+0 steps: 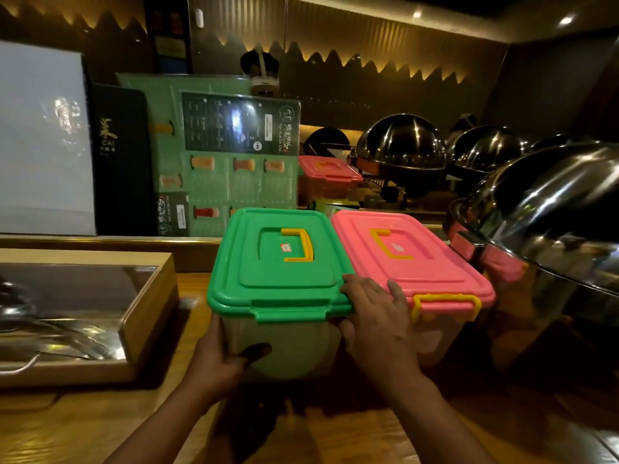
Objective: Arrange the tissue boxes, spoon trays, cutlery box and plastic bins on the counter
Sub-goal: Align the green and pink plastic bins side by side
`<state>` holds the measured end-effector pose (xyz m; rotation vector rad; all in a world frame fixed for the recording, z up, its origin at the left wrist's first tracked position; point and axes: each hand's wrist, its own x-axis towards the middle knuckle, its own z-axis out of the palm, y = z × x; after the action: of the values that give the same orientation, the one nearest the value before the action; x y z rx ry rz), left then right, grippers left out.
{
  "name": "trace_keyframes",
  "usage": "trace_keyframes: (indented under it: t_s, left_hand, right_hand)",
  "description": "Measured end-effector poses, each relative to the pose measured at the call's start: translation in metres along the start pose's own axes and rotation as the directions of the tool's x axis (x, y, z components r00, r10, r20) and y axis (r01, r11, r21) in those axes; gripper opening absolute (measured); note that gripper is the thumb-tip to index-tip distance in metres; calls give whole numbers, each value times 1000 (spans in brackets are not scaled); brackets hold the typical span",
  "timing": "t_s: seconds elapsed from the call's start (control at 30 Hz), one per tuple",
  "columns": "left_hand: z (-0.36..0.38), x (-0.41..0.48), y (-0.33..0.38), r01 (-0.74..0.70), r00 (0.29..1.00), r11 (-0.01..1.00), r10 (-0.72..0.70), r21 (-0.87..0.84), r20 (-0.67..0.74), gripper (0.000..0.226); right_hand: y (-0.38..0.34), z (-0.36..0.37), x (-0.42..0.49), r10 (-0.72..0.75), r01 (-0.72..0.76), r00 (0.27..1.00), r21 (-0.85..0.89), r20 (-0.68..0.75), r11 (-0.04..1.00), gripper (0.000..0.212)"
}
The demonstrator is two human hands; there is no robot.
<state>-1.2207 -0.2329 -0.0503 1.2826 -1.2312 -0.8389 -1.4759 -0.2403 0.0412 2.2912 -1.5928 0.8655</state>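
A plastic bin with a green lid (281, 262) and yellow handle stands on the wooden counter (100, 426), touching a matching bin with a pink lid (418, 259) on its right. My left hand (217, 360) grips the green bin's lower left front corner. My right hand (375, 316) lies over the seam between the two bins, fingers on the lid edges, thumb on the green bin's right front corner. A wooden cutlery box (147, 313) with a clear lid and metal cutlery inside sits to the left.
Shiny steel chafing-dish domes (552, 222) crowd the right side, close to the pink-lidded bin. Another pink-lidded bin (328, 177) sits farther back. A green menu board (214, 155), a black panel and a white panel stand behind the counter.
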Motion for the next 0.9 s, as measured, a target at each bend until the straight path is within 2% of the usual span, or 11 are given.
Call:
trace_keyframes:
  t_s: [0.37, 0.47, 0.53, 0.6, 0.73, 0.8, 0.9]
  left_hand:
    - [-4, 3, 13, 57, 998, 998, -58, 23, 20, 96]
    - [-5, 2, 13, 52, 998, 998, -53, 45, 28, 101]
    - [-8, 2, 16, 56, 998, 996, -59, 69, 37, 96]
    - [-18, 3, 18, 63, 994, 990, -74, 128, 83, 95]
    - [-64, 6, 17, 22, 977, 940, -92, 341, 191, 110]
    - [-97, 6, 21, 9, 964, 927, -108, 375, 242, 100]
    - [-163, 5, 35, -47, 943, 940, -69, 337, 325, 81]
  right_hand:
    - [-4, 5, 5, 22, -21, 999, 35, -35, 999, 57]
    - [-5, 4, 5, 27, -27, 1000, 2, -10, 1000, 54]
    - [-9, 1, 6, 25, -25, 1000, -9, 13, 1000, 53]
    - [-19, -4, 8, 20, -21, 1000, 35, 15, 999, 58]
    - [-65, -9, 13, -34, 47, 997, 205, -64, 978, 68]
    - [-99, -2, 16, -43, 73, 993, 298, -107, 952, 62]
    - [-160, 20, 13, -1, 68, 986, 396, -166, 916, 44]
